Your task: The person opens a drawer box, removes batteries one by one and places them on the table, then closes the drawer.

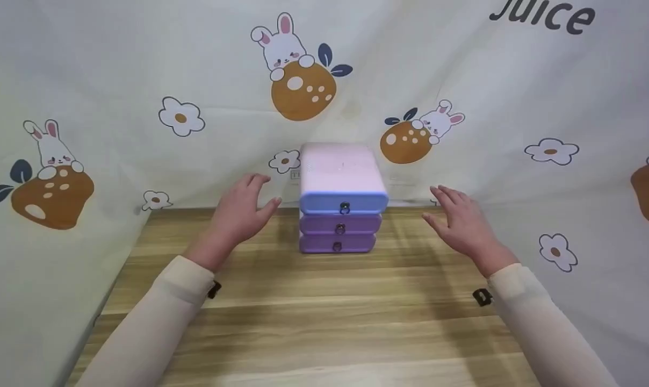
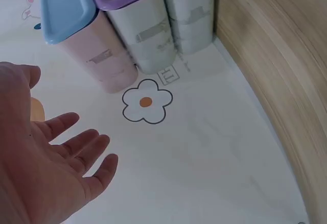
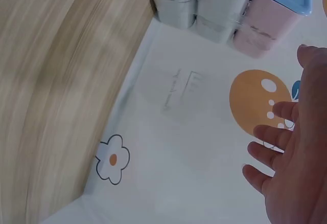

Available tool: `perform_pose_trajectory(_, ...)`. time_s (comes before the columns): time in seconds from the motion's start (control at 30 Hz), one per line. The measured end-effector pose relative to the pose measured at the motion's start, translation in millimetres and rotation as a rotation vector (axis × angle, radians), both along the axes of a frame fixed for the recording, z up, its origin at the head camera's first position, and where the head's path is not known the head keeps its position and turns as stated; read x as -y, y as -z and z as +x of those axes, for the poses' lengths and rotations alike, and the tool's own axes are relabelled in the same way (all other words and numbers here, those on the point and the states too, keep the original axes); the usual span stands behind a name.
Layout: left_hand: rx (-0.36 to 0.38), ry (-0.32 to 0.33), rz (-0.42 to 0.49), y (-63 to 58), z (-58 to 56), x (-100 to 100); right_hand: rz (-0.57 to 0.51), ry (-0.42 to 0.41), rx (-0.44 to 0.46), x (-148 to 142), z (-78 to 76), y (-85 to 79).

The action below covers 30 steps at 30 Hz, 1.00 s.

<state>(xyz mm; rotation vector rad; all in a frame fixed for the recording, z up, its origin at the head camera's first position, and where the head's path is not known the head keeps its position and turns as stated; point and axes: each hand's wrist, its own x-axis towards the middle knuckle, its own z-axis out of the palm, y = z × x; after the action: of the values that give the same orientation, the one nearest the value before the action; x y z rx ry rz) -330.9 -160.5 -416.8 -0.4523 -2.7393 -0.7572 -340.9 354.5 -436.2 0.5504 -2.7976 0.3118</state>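
A small stacked drawer unit (image 1: 341, 167) stands at the back of the table, its top pale pink. Its top drawer front (image 1: 324, 203) is blue, the two below are purple, and each bears a small metal knob. To its left hovers my left hand (image 1: 242, 209), fingers loosely spread and touching nothing. On the other side is my right hand (image 1: 459, 220), also spread and apart from the unit. Both wrist views show the unit's side, the left hand (image 2: 51, 157) and the right hand (image 3: 299, 147) each below it in frame.
The unit stands on a wood-grain table (image 1: 335, 317). Behind and beside it hangs a white cloth (image 1: 222, 64) printed with rabbits, orange fruit and flowers. The cloth meets the table just behind the drawer unit.
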Motion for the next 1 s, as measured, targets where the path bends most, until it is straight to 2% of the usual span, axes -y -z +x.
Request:
perform_pose_trajectory(0.13, 0.037, 0.004, 0.118, -5.9, -10.2, -6.1, 0.0, 0.007, 0.007, -0.5, 1.7, 5.7)
perform_pose_trajectory(0.37, 0.13, -0.007, 0.247, -14.8, -31.4, -24.6, 0.029, 0.019, 0.073, 2.3, 6.9, 12.3)
perform_pose_trajectory(0.7, 0.223, -0.093, 0.328, -25.8, -54.3, -52.4, 0.048, 0.036, 0.104, 3.0, 10.9, 19.5)
perform_pose_trajectory(1.0, 0.279, -0.143, 0.423, -23.6, -72.6, -75.6, -0.004, 0.056, 0.156, 2.2, 15.8, 29.2)
